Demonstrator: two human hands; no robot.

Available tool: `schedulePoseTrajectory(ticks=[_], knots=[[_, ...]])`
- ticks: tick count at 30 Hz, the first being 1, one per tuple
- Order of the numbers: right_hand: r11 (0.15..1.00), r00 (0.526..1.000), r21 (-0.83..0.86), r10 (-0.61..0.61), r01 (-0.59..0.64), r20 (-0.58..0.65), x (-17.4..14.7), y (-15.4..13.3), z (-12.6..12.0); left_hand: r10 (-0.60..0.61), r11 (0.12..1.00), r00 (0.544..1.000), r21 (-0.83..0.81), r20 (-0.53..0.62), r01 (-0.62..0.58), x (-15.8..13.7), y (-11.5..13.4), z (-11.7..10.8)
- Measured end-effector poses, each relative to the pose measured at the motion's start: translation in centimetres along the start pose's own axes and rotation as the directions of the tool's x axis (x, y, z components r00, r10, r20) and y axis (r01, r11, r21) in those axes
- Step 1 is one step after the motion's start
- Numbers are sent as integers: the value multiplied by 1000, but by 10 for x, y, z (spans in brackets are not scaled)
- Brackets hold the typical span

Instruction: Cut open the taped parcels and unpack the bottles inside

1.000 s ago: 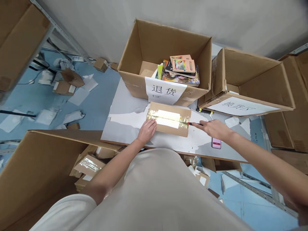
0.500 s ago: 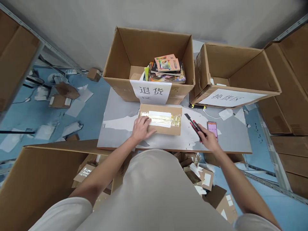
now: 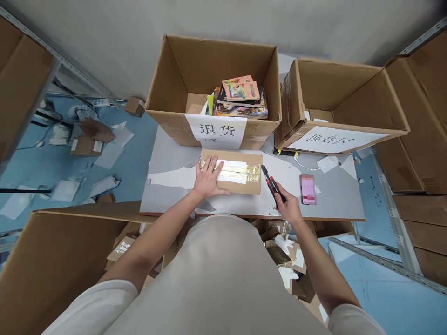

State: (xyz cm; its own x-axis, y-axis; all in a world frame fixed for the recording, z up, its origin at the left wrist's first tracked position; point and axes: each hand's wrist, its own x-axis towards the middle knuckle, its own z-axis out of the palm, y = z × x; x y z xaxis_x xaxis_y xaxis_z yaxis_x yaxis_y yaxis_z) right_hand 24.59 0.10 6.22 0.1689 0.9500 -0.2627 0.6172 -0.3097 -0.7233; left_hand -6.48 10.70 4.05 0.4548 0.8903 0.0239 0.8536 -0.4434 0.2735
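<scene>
A flat cardboard parcel (image 3: 240, 188) lies on the table, with a white label and shiny tape across its top. My left hand (image 3: 208, 180) rests on the parcel's left part, fingers spread flat over it. In my right hand (image 3: 288, 204) is a black and red utility knife (image 3: 271, 182), its fingers wrapped round the handle. The knife's tip is at the parcel's right edge; whether it touches the cardboard I cannot tell.
Behind the parcel stands a large open carton (image 3: 167, 121) holding several books (image 3: 240, 93). Another open carton (image 3: 345, 128) is to its right. A phone (image 3: 308, 190) and a black and yellow tool (image 3: 286, 152) lie on the table (image 3: 335, 204). Below are cardboard scraps (image 3: 289, 246).
My right hand has brought the utility knife left to the parcel's right edge. My left hand has spread its fingers flatter over the parcel.
</scene>
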Motion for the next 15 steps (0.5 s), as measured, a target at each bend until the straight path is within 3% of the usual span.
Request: schedulePoseTrajectory(ticks=[6,15], knots=[[967,983,-190,-157,172,93,1,1,-20,-35,999,999,-11,19,35,2,4,-3],[930,948,-241,-226,278,223,-2,4,-41,-56,998,992,16,112,55,1,5,-7]])
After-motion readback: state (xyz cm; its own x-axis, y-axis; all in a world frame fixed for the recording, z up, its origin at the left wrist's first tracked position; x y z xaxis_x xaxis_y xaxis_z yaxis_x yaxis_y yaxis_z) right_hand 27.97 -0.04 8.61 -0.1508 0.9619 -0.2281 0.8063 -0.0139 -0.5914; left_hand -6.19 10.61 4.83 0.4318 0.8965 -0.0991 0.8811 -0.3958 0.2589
